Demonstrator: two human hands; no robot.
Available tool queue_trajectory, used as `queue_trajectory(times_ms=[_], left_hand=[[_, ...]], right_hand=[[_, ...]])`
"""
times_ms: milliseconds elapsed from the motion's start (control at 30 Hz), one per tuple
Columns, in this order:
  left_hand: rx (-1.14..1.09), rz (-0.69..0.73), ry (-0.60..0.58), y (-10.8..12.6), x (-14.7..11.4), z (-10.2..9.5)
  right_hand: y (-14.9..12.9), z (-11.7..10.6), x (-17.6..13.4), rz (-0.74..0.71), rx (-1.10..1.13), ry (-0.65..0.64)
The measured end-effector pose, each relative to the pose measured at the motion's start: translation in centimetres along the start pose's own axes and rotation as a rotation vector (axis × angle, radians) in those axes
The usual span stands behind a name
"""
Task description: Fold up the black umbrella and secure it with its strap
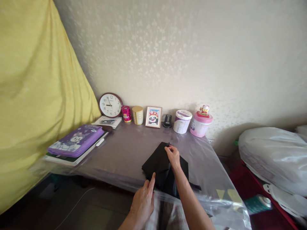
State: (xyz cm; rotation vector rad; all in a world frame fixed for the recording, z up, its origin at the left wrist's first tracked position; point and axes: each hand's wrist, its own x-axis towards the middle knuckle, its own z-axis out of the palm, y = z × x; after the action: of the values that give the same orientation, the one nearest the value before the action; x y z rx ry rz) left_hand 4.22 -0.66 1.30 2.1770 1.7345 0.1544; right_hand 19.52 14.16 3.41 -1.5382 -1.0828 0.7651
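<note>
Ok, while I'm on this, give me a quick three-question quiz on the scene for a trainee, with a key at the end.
1. What stands between the yellow canister and the black stand?
2. True or false: the left hand and the right hand are both at the black fabric item.
3. The small figurine sits on top of which thing?
a) the round clock
b) the pink tub
c) the purple case

Key: 1: the framed panda picture; 2: true; 3: b.
</note>
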Motion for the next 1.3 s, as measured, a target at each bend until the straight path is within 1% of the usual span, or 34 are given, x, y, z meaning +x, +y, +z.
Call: queue_trajectory(times_ms=[167,267,333,467,533,600,700,833,900,933,1000,1033,1067,1100,1133,1200,1267,1300], left_hand=[[0.008,-0.002,-0.001,0.0,0.0,0.0],[0.011,-0.004,0.022,-0.1,0.0,0.3],[-0.006,-0.012,0.04,-0.2,0.0,0.5],[-0.101,-0.019,0.091,-0.1,-0.2,0.5],[-0.097,-0.008,0.081,0.0,-0.3,0.2],[-0.058,0.007,0.045,0.0,-0.2,0.0],[-0.037,0.024,0.027,0.0,-0.1,-0.1],[-0.053,-0.004,0.037,-0.1,-0.2,0.4],[-0.056,-0.011,0.04,-0.2,-0.2,0.6],[-0.058,-0.014,0.04,-0.2,-0.2,0.6],[-0.06,-0.022,0.038,-0.3,-0.1,0.7],[-0.064,-0.024,0.036,-0.3,-0.1,0.7],[-0.07,-0.026,0.034,-0.4,-0.1,0.8],[-0.077,-0.028,0.033,-0.4,0.0,0.8],[-0.082,-0.028,0.033,-0.4,0.0,0.8],[-0.087,-0.029,0.035,-0.4,0.0,0.9],[-0.088,-0.027,0.035,-0.4,0.0,0.9],[-0.091,-0.022,0.036,-0.4,0.0,0.8]], right_hand=[[0.6,0.6,-0.7,-0.038,0.074,-0.145],[0.7,0.5,-1.2,-0.112,0.05,-0.181],[0.8,0.5,-1.4,-0.188,-0.011,-0.187],[0.9,0.7,-1.8,-0.39,-0.25,-0.237],[0.9,1.0,-2.0,-0.472,-0.34,-0.266],[0.9,1.1,-2.2,-0.541,-0.399,-0.291],[0.9,1.0,-2.7,-0.608,-0.447,-0.356],[0.6,0.2,-4.1,-0.669,-0.387,-0.458],[0.1,-0.2,-5.0,-0.738,-0.326,-0.551],[-0.2,-0.4,-5.5,-0.766,-0.291,-0.638],[-1.0,-0.8,-6.4,-0.752,-0.199,-0.84],[-1.3,-1.1,-6.6,-0.718,-0.15,-0.899],[-1.5,-1.3,-6.7,-0.684,-0.11,-0.908],[-1.5,-1.6,-6.6,-0.664,-0.089,-0.86],[-1.3,-2.0,-6.3,-0.668,-0.096,-0.772],[-0.3,-2.7,-5.1,-0.737,-0.177,-0.56],[1.1,-3.3,-3.5,-0.841,-0.298,-0.451],[1.8,-3.5,-2.6,-0.891,-0.361,-0.428]])
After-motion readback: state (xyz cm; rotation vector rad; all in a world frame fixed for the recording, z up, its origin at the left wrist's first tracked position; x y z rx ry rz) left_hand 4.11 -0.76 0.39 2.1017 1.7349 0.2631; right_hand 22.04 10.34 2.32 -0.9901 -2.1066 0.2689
